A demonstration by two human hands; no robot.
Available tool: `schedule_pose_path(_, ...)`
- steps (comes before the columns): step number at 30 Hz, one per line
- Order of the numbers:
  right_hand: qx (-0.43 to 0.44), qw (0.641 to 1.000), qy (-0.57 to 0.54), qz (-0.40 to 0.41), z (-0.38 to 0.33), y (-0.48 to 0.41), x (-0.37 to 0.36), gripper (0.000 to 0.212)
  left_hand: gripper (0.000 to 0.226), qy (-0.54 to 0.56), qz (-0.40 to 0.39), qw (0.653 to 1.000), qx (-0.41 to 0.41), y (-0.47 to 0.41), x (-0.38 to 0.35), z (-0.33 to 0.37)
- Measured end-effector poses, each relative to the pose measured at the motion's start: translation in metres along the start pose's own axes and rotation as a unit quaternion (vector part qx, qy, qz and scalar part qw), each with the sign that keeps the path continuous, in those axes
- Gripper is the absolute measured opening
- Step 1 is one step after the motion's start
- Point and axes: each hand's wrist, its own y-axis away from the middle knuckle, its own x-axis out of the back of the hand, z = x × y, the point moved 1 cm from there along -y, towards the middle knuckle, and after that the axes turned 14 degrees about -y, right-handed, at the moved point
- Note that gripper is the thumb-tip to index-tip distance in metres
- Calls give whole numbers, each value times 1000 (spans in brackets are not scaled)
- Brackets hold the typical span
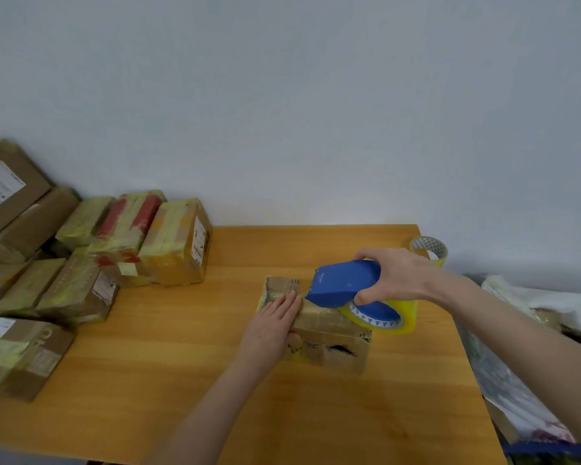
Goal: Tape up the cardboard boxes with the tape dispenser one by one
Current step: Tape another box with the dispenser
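A worn brown cardboard box [332, 344] lies in the middle of the wooden table [215, 380], its near side torn. My left hand [272, 327] presses flat on the box's top, fingers together, thumb over the near side. My right hand [393, 276] grips a blue tape dispenser [339, 283] loaded with a yellowish clear tape roll [386, 317]. The dispenser's front edge sits on the box top just right of my left fingertips.
Several taped boxes [175, 243] are piled at the table's left and beyond its edge. A spare tape roll [428, 250] stands at the far right corner. Plastic bags and clutter [517, 380] lie off the table's right side. A plain wall rises behind.
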Motion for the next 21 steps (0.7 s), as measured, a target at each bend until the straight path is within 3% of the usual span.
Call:
schedule_pose_path(3,-21,1000,-1,-8,15,7,10,74,68,-4,0,1000,4,-1,2,1)
schedule_pose_path(8,-29,999,-41,10,31,14,-1,56,73,-22,-42,999,5,-3,10,8)
schedule_pose_path(21,-11,999,-33,14,24,9,-7,60,77,-58,-69,996,-1,-9,17,26)
